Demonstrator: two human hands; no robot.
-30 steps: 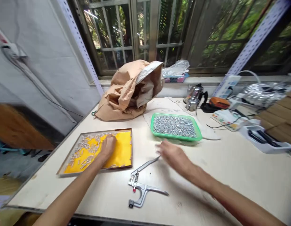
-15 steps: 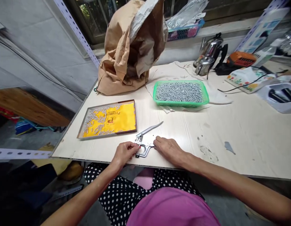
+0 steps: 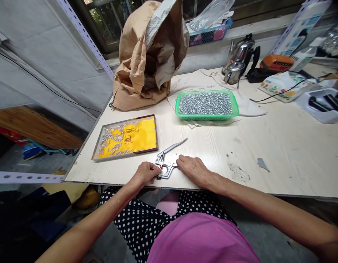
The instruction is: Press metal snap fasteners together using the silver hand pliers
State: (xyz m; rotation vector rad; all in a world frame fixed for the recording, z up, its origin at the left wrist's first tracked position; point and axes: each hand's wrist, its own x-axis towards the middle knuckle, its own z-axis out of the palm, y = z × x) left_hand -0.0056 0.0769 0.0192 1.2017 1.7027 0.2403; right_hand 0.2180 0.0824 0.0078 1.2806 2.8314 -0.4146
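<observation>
1. tabletop, pale, scuffed at right.
2. metal pliers flat near front edge, handles spread.
3. left hand pinched narrow at pliers' red tip; cannot tell if holding anything.
4. right hand closed round lower handle's end.
5. beyond: yellow-lined tray at left, green basket of metal pins at right.
6. behind: paper bag, window, grey wall.

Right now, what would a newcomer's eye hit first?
The big crumpled brown paper bag at the back of the table, left of centre. Next, the green tray full of small metal pieces, to the bag's right. Near the front edge, the silver pliers lie between the left hand and the right hand.
</observation>
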